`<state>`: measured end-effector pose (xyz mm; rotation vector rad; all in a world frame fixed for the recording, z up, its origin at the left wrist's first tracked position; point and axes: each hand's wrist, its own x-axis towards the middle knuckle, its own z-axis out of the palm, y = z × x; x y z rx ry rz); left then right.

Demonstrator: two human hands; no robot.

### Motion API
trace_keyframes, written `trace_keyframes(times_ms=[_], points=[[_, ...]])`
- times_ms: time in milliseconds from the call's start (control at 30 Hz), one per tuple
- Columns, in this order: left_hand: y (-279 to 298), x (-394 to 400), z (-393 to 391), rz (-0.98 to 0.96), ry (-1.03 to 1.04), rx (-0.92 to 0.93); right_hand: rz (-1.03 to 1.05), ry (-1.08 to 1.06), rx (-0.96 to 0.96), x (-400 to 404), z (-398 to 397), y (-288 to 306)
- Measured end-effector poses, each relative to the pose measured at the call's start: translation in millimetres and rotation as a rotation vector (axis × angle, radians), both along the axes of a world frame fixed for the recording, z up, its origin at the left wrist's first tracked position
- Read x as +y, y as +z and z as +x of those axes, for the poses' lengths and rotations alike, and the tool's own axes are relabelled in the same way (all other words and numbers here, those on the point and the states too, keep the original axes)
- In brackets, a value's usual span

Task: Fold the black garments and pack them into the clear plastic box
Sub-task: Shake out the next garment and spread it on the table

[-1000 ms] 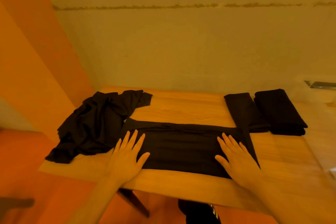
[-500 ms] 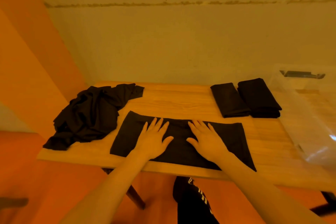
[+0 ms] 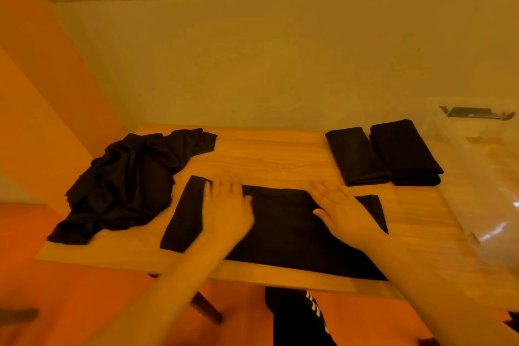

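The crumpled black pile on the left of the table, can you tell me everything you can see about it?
The crumpled black pile is soft, thin-looking cloth, not folded, heaped in loose wrinkles and folds. It lies on the wooden table at its left end, reaching from near the back edge to the front left corner. One flap points toward the table's middle. Neither hand touches it; the flat garment lies just beside it. How many garments it holds cannot be told.

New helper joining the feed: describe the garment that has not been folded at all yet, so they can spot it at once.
Start at the wooden table against the wall and go to its far left corner. There lies the crumpled black garment, a loose, wrinkled heap spilling toward the table's left edge. Unlike the flat piece under the hands and the two neat folded bundles at far right, it has no straight edges.
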<state>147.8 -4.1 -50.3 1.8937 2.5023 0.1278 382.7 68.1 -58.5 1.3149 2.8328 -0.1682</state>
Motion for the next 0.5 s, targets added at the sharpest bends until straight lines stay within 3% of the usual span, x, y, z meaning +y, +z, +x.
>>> trace_keyframes(times_ms=[100,233,400,500], points=[[-12,-13,36,-0.17,0.067,-0.098,-0.121,0.142,-0.041,-5,-3,2],[-23,18,17,-0.216,0.135,-0.114,-0.112,0.029,-0.053,-7,24,-7],[-16,77,10,-0.261,-0.209,-0.077,-0.025,-0.151,0.022,-52,31,-17],[-10,97,13,-0.211,-0.346,-0.035,-0.229,-0.193,0.075,-59,30,-3]])
